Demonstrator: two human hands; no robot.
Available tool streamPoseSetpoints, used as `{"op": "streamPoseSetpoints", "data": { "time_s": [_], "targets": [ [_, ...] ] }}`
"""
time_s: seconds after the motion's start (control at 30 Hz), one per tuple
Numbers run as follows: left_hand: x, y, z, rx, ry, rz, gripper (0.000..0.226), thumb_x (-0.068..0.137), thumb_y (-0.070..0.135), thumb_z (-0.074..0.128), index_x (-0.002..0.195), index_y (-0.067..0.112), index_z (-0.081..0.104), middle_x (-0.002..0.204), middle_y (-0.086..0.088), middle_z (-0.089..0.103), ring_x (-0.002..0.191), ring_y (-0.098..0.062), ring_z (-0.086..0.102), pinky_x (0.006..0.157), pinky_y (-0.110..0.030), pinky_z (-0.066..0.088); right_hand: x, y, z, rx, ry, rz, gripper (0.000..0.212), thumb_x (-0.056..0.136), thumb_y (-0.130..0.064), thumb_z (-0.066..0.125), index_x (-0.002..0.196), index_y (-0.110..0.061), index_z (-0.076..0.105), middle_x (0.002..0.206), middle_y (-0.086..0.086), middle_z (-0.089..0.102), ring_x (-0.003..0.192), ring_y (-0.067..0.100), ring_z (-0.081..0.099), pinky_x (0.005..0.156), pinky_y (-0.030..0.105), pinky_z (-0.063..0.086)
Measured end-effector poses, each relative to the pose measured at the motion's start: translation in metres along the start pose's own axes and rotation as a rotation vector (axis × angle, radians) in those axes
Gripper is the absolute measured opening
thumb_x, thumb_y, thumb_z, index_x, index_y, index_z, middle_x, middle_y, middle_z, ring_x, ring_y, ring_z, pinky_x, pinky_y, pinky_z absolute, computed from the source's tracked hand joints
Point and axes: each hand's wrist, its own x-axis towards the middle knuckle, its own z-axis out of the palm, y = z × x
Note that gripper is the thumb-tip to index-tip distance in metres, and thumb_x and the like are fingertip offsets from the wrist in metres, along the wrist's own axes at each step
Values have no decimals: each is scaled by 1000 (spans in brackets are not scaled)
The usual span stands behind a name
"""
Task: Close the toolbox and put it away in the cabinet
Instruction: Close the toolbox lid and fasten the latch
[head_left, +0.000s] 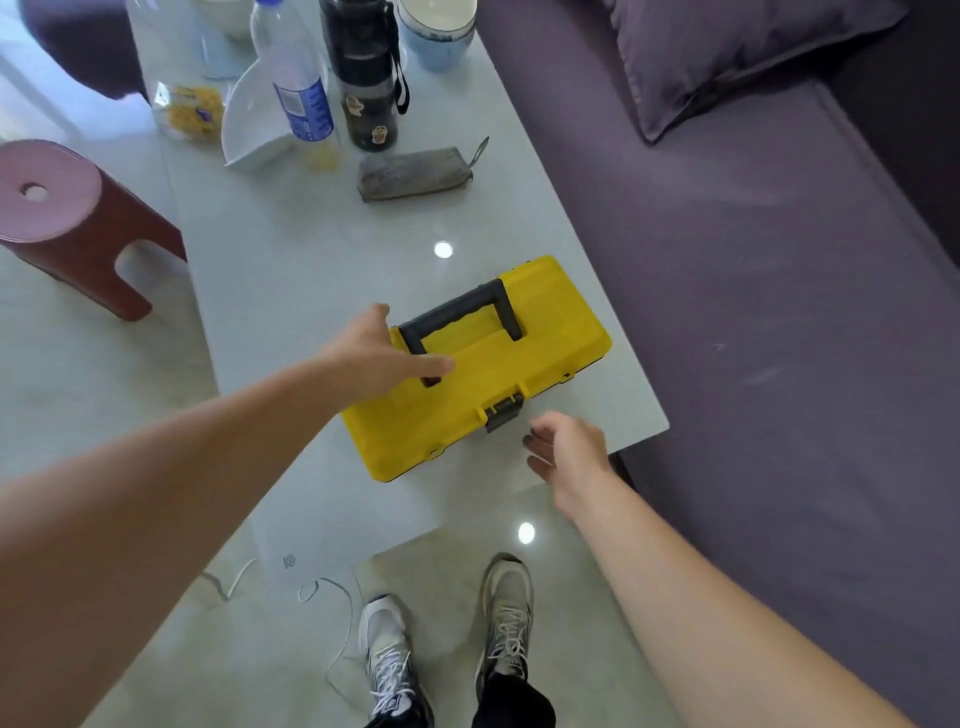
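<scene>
Head view only: yellow toolbox (483, 371) on tabletop (291, 270), near front edge, lid down. Left hand (382, 351) flat on lid beside black handle (460, 317), gripping nothing. Right hand (566, 449) loosely open, empty, just beside latch (503, 412). Step: closing. Latch looks unfastened; next, snap it, then lift by handle. Cabinet not visible.

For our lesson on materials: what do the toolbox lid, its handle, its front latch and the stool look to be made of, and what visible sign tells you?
Toolbox lid: probably moulded plastic, uniform yellow, dull sheen.
Handle: black, matte, likely plastic or rubbery; cannot tell which.
Latch: dark grey; plastic or metal is unclear.
Stool: likely moulded plastic, smooth dark red, one-piece shape with a hole in the seat.
</scene>
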Motion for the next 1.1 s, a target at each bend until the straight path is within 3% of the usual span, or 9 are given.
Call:
{"op": "streamPoseSetpoints", "data": {
  "time_s": [0.1, 0.17, 0.2, 0.3, 0.47, 0.63, 0.77, 0.97, 1.1],
  "targets": [
    [10, 9, 4, -172, 43, 122, 90, 73, 41, 76, 146, 20, 28, 150, -5, 40, 132, -27, 43, 101, -39, 39, -7, 9, 26, 173, -272, 110, 11, 83, -7, 52, 85, -11, 62, 89, 11, 62, 86, 25, 58, 78, 38, 46],
    [12, 14, 8, -126, 19, 189, 88, 72, 37, 79, 145, 19, 32, 146, -4, 45, 127, -26, 47, 95, -34, 40, -6, 4, 34, 259, -302, 130, 7, 83, -8, 55, 85, -11, 62, 87, 12, 63, 83, 27, 60, 78, 38, 50],
    [12, 16, 9, -83, -1, 209, 92, 68, 39, 81, 144, 19, 33, 141, -5, 47, 124, -27, 48, 93, -32, 40, -6, 3, 34, 262, -291, 133, 5, 83, -10, 59, 87, -9, 63, 89, 14, 64, 83, 29, 62, 77, 38, 52],
    [7, 20, 13, 109, -37, 242, 113, 53, 49, 86, 146, 19, 28, 137, -5, 45, 123, -28, 46, 97, -39, 43, -13, 2, 24, 126, -164, 114, 28, 77, -20, 77, 94, -1, 65, 86, 17, 70, 73, 28, 68, 65, 35, 58],
    [4, 17, 25, 447, 55, 279, 131, 42, 66, 81, 147, 22, 16, 142, -8, 39, 128, -33, 41, 104, -50, 37, -19, 7, 21, -24, 34, -11, 32, 68, -29, 86, 78, -4, 69, 64, 10, 70, 52, 21, 67, 50, 29, 55],
    [2, 18, 29, 536, 104, 300, 123, 42, 68, 79, 141, 18, 25, 136, -7, 44, 123, -32, 45, 104, -54, 35, -18, 12, 21, -12, 79, 24, 29, 67, -29, 86, 74, -5, 71, 63, 10, 70, 50, 20, 65, 54, 32, 57],
    [-8, 23, 38, 596, 155, 309, 117, 43, 65, 80, 136, 13, 31, 130, -7, 47, 119, -31, 48, 101, -50, 37, -20, 12, 19, -3, 89, 79, 28, 66, -26, 88, 73, -3, 72, 62, 11, 69, 51, 23, 64, 57, 35, 58],
    [-1, 23, 31, 514, 107, 281, 118, 44, 62, 83, 138, 15, 28, 131, -5, 45, 120, -30, 48, 96, -46, 42, -22, 6, 25, -56, 169, 108, 36, 59, -35, 91, 62, -6, 69, 56, 12, 69, 51, 27, 64, 63, 42, 62],
    [5, 23, 27, 493, 68, 262, 119, 43, 63, 83, 138, 17, 27, 130, -4, 45, 117, -30, 49, 91, -44, 45, -20, -4, 33, -78, 242, 129, 53, 56, -33, 92, 85, 3, 65, 81, 22, 71, 65, 34, 62, 62, 42, 54]
  ]
}}
